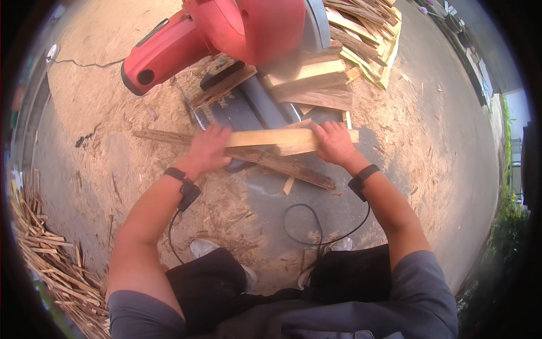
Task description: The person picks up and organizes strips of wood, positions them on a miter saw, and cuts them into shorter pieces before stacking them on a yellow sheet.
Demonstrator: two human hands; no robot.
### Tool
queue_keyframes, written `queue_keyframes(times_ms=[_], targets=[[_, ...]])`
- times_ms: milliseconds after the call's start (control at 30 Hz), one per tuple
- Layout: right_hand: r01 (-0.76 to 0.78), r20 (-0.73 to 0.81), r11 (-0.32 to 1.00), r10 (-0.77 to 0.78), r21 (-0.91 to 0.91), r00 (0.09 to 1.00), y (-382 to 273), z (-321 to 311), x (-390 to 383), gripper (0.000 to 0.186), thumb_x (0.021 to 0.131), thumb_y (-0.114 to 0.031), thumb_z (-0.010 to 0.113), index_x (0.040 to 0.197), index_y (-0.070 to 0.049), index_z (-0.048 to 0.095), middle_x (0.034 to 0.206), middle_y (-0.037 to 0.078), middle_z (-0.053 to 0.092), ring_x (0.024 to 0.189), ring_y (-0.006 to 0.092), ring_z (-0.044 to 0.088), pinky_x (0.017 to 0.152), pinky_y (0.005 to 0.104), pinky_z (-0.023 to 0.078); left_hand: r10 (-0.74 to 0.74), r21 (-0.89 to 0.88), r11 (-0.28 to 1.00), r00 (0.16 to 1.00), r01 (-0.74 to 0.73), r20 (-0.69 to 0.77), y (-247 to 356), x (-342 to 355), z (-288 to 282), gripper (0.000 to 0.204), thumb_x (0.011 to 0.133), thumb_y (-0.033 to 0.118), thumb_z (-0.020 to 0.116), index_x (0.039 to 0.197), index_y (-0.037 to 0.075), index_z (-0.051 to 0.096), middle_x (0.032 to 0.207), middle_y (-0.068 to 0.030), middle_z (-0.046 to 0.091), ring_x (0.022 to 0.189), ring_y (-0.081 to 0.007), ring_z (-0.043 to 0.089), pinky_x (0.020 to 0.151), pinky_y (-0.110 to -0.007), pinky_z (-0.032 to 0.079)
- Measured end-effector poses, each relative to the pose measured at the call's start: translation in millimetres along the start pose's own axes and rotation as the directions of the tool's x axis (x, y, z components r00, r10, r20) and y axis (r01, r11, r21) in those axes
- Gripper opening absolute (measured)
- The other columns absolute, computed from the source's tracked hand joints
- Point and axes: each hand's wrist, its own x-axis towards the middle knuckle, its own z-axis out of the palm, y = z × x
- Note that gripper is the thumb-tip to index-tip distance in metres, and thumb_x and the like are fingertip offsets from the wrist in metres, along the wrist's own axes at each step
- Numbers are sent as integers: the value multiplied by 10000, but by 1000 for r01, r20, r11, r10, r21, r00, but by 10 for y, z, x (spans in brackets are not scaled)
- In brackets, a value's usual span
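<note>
Fingers curled, left hand and right hand grip a pale slat.

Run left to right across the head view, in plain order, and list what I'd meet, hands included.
Heap of thin brown wooden strips → bare left hand → flat pale-yellow wooden strip (its stretch between the hands) → bare right hand → leafy green plants.
</note>
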Motion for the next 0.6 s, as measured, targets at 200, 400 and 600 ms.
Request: queue_keyframes(times_ms=[200, 400, 600], targets=[[211, -164, 970, -229, -121, 960, 78, -77, -12, 609, 667, -95, 625, 1260, -170, 507, 991, 113, 560, 885, 283, 539, 798, 402, 398, 30, -7, 1000, 999, -30, -31, 11, -9, 7, 635, 644, 229, 697, 1213, 73, 462, 1096, -153, 513, 1026, -323, 535, 825, -421, 458], [141, -97, 987, -148, -71, 984, 161, -274, -81, 571, 624, -89, 621, 1185, -163, 542, 872, 74, 532, 868, 269, 535, 792, 396, 393, 63, -63, 996, 996, -67, -60, -37, -47, 62, 689, 637, 214, 695, 1252, 52, 430, 1093, -161, 511, 993, -340, 546, 844, -431, 460], [-268, -335, 902, 151, -339, 930, 923, -1035, -116, 636, 678, -33, 640, 1266, -242, 517, 1238, 100, 524, 1229, 292, 419, 1065, 526, 229, 78, -70, 994, 991, -86, -113, -15, -2, 86, 653, 642, 223, 691, 1226, 50, 455, 1060, -153, 520, 962, -337, 544, 823, -423, 447]])
